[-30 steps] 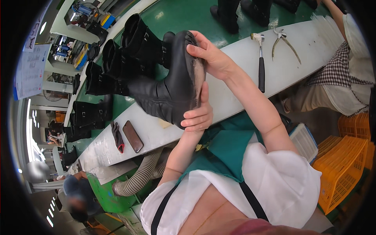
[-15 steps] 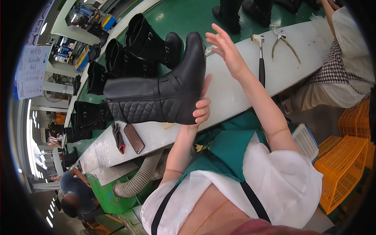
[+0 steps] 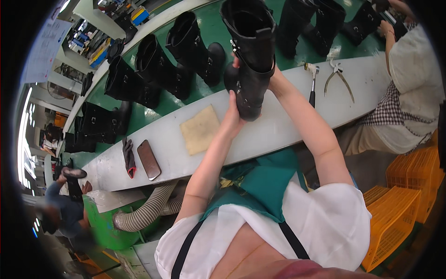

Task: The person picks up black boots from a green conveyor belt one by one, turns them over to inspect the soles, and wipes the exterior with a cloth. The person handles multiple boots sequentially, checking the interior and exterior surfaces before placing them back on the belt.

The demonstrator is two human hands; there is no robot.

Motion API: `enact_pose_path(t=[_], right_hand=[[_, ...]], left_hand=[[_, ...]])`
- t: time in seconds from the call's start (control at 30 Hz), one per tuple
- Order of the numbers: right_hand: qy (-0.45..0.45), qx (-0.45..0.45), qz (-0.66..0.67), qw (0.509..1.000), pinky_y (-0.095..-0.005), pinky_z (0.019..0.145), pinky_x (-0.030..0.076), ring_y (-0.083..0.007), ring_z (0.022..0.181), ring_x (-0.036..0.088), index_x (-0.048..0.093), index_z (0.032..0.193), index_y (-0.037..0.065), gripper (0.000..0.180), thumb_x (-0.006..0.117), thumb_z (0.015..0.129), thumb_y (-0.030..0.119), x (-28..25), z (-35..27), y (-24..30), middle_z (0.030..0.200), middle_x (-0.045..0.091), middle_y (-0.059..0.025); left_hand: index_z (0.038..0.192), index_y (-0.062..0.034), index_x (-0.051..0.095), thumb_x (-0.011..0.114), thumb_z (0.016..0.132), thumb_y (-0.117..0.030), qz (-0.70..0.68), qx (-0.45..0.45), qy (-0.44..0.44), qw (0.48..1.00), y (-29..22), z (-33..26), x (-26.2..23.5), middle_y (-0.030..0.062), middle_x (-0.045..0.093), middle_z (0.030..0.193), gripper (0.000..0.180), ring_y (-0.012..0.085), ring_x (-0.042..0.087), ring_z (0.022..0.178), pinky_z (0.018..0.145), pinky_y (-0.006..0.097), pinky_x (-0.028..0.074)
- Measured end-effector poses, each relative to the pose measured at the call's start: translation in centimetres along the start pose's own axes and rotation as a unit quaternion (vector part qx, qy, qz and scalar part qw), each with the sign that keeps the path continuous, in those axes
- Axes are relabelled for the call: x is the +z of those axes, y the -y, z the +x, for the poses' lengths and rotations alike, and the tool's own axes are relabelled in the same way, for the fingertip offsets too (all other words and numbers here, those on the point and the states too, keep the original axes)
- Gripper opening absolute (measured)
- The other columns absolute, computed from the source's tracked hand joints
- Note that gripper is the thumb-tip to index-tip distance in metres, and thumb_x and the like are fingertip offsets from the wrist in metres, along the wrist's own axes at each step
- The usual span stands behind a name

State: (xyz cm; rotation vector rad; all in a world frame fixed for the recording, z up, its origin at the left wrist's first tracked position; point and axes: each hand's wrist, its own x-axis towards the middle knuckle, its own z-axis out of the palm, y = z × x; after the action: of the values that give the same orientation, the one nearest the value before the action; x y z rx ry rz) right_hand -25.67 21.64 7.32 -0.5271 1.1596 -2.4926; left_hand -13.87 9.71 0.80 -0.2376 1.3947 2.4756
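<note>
A tall black boot [image 3: 251, 56] is held upright between both hands above the far edge of the white table [image 3: 278, 130], its long axis running from the open shaft at the top of the view down to the foot, which points toward the person. The left hand [image 3: 233, 118] is pressed against the boot's lower left side, fingers wrapped up along the leather; the right hand [image 3: 274, 76] is mostly hidden behind the shaft, so its fingers cannot be made out, though it is plainly set against the boot's right side.

The table is a long pale strip curving across the view — beyond it a green conveyor belt [image 3: 209, 32] is seen, carrying a row of other black boots [image 3: 186, 46] to the left of the held boot and more to its right. The room is a workshop, with shelves and bright windows far to the left.

On the table, just left of the held boot, a tan cloth pad [image 3: 200, 130] is laid flat; farther left a dark phone [image 3: 148, 159] and a folded grey glove [image 3: 128, 158] are placed side by side. To the right of the boot a hammer [image 3: 312, 83] and a pair of pincers [image 3: 338, 78] are laid near each other. Beyond them, a seated co-worker [image 3: 409, 88] in a white top and checked apron is seen — well apart from the boot. Orange crates [image 3: 399, 209] are stacked at lower right.
</note>
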Motion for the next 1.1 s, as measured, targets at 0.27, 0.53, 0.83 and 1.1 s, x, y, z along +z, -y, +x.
enact_pose_path(t=[0.27,0.53,0.83,1.1], right_hand=[[0.297,-0.08,-0.073,0.949,-0.0284,0.069,0.045,-0.0116,0.071,0.052,0.05,0.083,0.006,0.018,0.051,0.093,0.021,-6.0,12.6,2.5,0.069,0.051,-0.001],[-0.13,0.035,-0.279,0.951,-0.0319,0.097,0.037,-0.0199,0.113,0.05,0.053,0.121,-0.002,0.055,0.028,0.1,0.043,-8.2,13.8,0.9,0.124,0.055,-0.012],[-0.113,-0.04,-0.318,0.94,-0.0338,0.112,0.027,-0.0287,0.135,0.031,0.01,0.147,0.007,0.058,0.038,0.097,0.018,-8.4,-1.9,2.3,0.145,0.03,-0.0213],[-0.1,-0.024,-0.317,0.943,-0.0354,0.095,0.042,-0.0272,0.118,0.051,0.016,0.148,0.012,0.058,0.041,0.096,0.021,-7.2,-12.1,4.1,0.139,0.038,-0.0193]], left_hand=[[0.148,-0.0086,0.007,0.023,0.093,-0.063,0.075,0.051,0.019,0.996,-2.2,-0.5,1.0,0.0207,0.024,0.147,0.079,0.0341,0.042,0.127,0.102,0.045,0.04],[0.148,-0.0092,0.015,0.038,0.096,-0.048,0.17,0.078,0.042,0.981,-1.0,-4.3,-0.4,0.0172,0.02,0.15,0.069,0.0326,0.04,0.129,0.101,0.044,0.04],[0.144,-0.0051,0.028,0.046,0.097,-0.031,0.238,0.149,0.044,0.959,-0.2,-5.2,-1.1,0.0128,0.026,0.149,0.057,0.0278,0.044,0.126,0.097,0.039,0.044],[0.144,-0.0045,0.028,0.045,0.097,-0.029,0.274,0.238,-0.095,0.927,-6.3,-5.9,-2.3,0.0188,0.026,0.147,0.055,0.0327,0.043,0.127,0.099,0.042,0.043]])
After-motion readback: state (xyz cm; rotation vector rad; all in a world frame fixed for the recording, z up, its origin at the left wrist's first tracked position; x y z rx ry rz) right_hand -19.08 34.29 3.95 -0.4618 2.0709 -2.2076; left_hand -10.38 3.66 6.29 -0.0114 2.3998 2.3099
